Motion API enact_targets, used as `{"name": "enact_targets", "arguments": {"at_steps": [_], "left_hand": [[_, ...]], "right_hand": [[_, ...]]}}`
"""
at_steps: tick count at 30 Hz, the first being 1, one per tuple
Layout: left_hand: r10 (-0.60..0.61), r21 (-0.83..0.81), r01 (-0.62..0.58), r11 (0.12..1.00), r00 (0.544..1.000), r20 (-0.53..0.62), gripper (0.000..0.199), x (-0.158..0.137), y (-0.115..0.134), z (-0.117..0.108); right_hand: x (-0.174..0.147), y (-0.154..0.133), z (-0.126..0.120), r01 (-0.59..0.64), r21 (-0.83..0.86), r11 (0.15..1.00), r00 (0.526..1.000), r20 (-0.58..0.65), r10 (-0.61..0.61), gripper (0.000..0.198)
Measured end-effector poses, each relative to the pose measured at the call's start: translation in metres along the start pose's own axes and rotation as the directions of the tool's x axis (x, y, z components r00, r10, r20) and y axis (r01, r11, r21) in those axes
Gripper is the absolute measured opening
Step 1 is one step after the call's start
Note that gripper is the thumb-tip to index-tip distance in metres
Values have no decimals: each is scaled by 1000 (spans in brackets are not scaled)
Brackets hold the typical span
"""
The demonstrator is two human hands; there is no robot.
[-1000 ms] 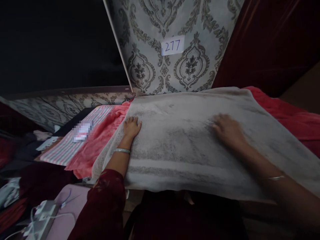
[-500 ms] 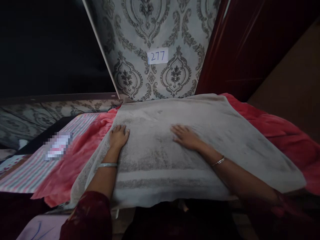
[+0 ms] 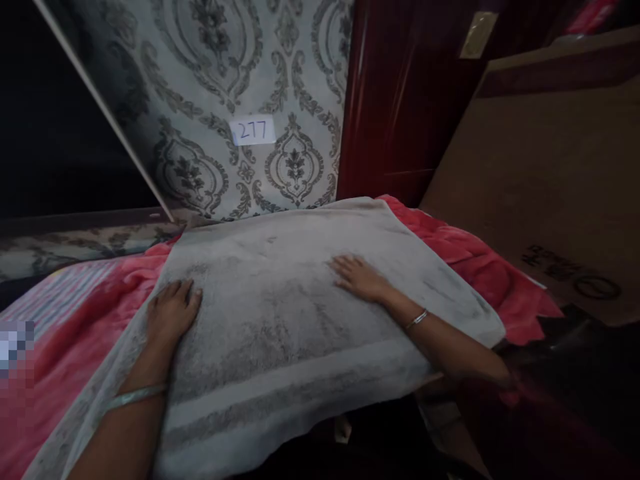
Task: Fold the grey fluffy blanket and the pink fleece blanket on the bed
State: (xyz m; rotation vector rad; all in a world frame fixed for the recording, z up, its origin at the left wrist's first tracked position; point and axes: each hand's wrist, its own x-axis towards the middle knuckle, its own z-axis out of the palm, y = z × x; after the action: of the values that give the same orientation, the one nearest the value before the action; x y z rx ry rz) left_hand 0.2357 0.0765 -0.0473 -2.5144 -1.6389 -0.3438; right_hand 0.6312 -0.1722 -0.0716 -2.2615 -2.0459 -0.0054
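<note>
A grey towel (image 3: 280, 300) with lighter bands along its near edge lies spread over a red fleecy blanket (image 3: 460, 247). Near the towel's left side, my left hand (image 3: 173, 310) rests flat on it, fingers pointing away from me. My right hand (image 3: 357, 275) lies palm down on the right half, its fingers spread and pointing to the left. Neither hand grips anything. Faint creases and darker brushed patches mark the towel's pile between and around my hands. The towel's near edge hangs down in front of me.
Behind stands a patterned wall with a paper label (image 3: 253, 130) reading 277. A dark screen (image 3: 65, 133) is at the left, a striped cloth (image 3: 65, 293) below it. A dark red door panel (image 3: 390, 100) and a large cardboard box (image 3: 540, 180) stand at the right.
The view has turned to the right, bringing the cardboard box further into sight. My right hand has moved a little rightward across the towel. My left hand stays near its left side.
</note>
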Motion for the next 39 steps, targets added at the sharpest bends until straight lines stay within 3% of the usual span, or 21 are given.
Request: {"name": "enact_targets", "arguments": {"at_steps": [2, 5, 7, 9, 10, 12, 14, 15, 16, 18, 21, 22, 25, 27, 28, 29, 32, 34, 37, 39], "left_hand": [[7, -1, -7, 1000, 1000, -2, 60, 3, -3, 2], [20, -6, -20, 1000, 999, -34, 58, 7, -5, 4], [18, -13, -19, 1000, 999, -48, 58, 9, -5, 6], [9, -15, -10, 1000, 999, -41, 60, 9, -3, 7], [8, -13, -9, 1000, 999, -37, 61, 9, -2, 7], [11, -20, -12, 1000, 999, -45, 61, 7, -1, 6], [25, -60, -30, 998, 996, -85, 58, 4, -1, 4], [38, -95, -49, 994, 992, -117, 57, 2, -2, 3], [59, -133, -79, 988, 987, -152, 55, 0, -3, 2], [146, -198, -186, 962, 968, -203, 53, -7, -1, -2], [390, -262, -407, 875, 913, -117, 54, -24, 20, -7], [493, -280, -491, 825, 867, -69, 56, -31, 32, -8], [765, -342, -707, 619, 642, 58, 62, -47, 69, -6], [813, -381, -734, 562, 574, 92, 63, -45, 81, -2], [804, -389, -720, 575, 586, 103, 63, -39, 81, 0], [772, -386, -688, 615, 625, 116, 62, -30, 75, 1], [555, -314, -489, 814, 813, 173, 56, 3, 40, 0], [359, -214, -315, 924, 909, 213, 53, 20, 13, -8], [131, -68, -119, 991, 970, 203, 50, 26, -15, -20], [63, -19, -61, 998, 986, 156, 50, 18, -21, -24]], "right_hand": [[-17, 55, -10, -274, -26, 961, 962, -20, 274, 62], [-46, 114, -25, -598, -36, 801, 801, -39, 597, 61], [-54, 123, -33, -713, -37, 700, 701, -56, 711, 59], [-46, 107, -38, -751, -41, 658, 659, -83, 747, 57], [-36, 92, -39, -733, -39, 679, 679, -105, 727, 57], [-10, 50, -36, -585, -20, 811, 805, -133, 578, 57], [15, 3, -28, -287, 31, 957, 953, -94, 289, 60], [24, -18, -23, -128, 61, 990, 989, -69, 132, 61], [31, -38, -17, 2, 85, 996, 999, -46, 2, 61], [36, -64, -3, 149, 103, 983, 988, -41, -146, 60], [35, -75, 16, 191, 105, 976, 979, -86, -182, 59], [34, -73, 20, 191, 108, 976, 978, -106, -180, 59], [33, -67, 29, 192, 107, 976, 974, -141, -176, 60], [33, -64, 32, 192, 103, 976, 974, -140, -177, 60], [33, -63, 33, 192, 101, 976, 974, -140, -177, 60], [33, -63, 34, 192, 100, 976, 974, -142, -177, 59], [34, -62, 38, 191, 97, 977, 973, -149, -176, 60], [34, -62, 40, 191, 94, 977, 973, -151, -175, 61], [33, -63, 39, 182, 97, 978, 975, -146, -167, 61], [33, -64, 40, 173, 101, 980, 978, -136, -158, 62]]}}
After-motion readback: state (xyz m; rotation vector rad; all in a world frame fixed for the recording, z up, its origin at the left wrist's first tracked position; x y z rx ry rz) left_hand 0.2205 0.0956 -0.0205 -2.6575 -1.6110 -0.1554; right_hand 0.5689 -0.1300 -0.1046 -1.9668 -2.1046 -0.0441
